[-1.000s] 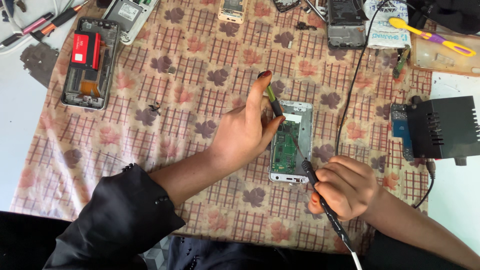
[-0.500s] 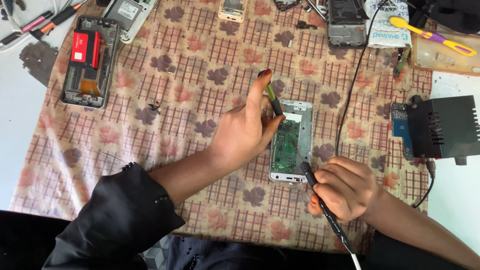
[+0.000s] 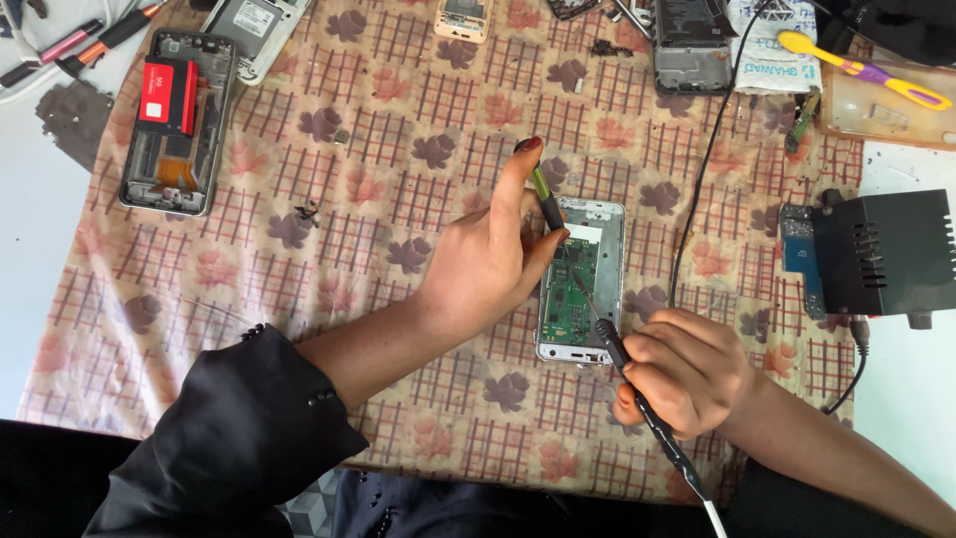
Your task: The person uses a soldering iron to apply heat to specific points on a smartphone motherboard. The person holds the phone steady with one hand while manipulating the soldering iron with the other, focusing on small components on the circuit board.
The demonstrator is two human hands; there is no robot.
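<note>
The opened phone (image 3: 583,284) lies mid-bench; left hand (image 3: 488,264) pinches a green-handled tool (image 3: 544,199) over it, right hand (image 3: 682,369) closed round the soldering iron (image 3: 637,384) — brace wrists, keep the tip light.

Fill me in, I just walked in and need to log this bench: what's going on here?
A person is working on an opened phone lying on a patterned cloth. The left hand holds a thin green-handled tool at the phone's upper left edge. The right hand holds a black corded soldering iron, its tip on the green circuit board. A black soldering station sits to the right, and other dismantled phones lie around.
</note>
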